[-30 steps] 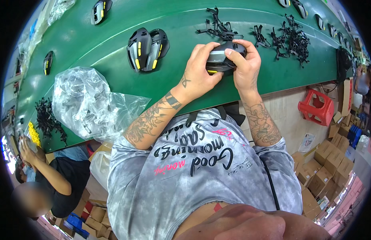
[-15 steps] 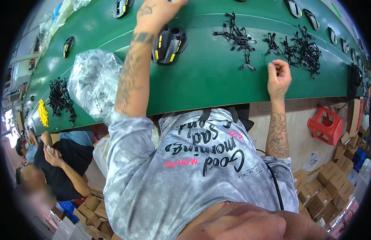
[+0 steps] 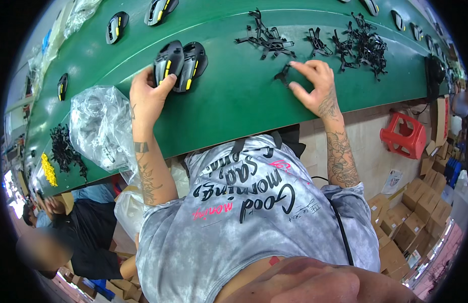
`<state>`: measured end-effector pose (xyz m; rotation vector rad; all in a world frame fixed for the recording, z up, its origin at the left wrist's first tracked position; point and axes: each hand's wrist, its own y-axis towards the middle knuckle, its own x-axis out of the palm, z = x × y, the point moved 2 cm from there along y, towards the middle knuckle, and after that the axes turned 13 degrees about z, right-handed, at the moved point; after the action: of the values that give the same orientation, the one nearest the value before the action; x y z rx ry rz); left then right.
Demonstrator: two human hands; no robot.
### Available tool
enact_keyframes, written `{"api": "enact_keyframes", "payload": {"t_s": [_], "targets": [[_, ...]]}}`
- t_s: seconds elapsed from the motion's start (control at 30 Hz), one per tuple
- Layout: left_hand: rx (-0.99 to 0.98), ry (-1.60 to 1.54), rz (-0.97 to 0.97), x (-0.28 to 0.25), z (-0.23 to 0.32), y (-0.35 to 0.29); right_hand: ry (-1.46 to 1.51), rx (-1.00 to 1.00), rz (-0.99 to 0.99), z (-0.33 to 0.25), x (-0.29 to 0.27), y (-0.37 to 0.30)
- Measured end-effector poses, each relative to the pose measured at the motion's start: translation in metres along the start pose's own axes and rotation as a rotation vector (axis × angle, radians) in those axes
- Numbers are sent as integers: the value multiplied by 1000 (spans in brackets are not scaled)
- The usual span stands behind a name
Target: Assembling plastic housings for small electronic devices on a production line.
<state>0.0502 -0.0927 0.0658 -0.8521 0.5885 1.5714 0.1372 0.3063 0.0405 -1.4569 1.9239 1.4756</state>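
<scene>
My left hand (image 3: 147, 100) is closed around a black mouse shell (image 3: 169, 56) with a yellow side strip, thumb on its near end. A second, similar mouse shell (image 3: 195, 64) lies right beside it, partly covered by the first. To the right, my right hand (image 3: 315, 87) pinches a small black plastic bracket (image 3: 282, 77) between thumb and forefinger, just above the green table (image 3: 234, 101). Beyond that hand are loose black brackets (image 3: 266, 40), a smaller bracket (image 3: 318, 42) and a tangled bracket pile (image 3: 367, 48).
More mouse shells (image 3: 117, 28) stand along the table's far side. Left of my left arm sits a clear plastic bag (image 3: 100, 129), with black parts (image 3: 66, 151) and yellow pieces (image 3: 48, 169) beyond. A red stool (image 3: 403, 135) and cardboard boxes (image 3: 413, 202) are right; a person (image 3: 92, 222) sits left.
My left hand has come back from the far side and taken hold of a mouse shell. My right hand has moved left, away from the pile, and the bracket in it now shows.
</scene>
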Motion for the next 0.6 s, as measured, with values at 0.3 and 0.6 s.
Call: {"api": "enact_keyframes", "payload": {"t_s": [0.3,0.6], "targets": [[192,-1073,-342,48,98,-22,-122,57,-171,-64,29,5],[86,-1268,-868,121,74,-18,110,342,-340,-36,-34,13]]}}
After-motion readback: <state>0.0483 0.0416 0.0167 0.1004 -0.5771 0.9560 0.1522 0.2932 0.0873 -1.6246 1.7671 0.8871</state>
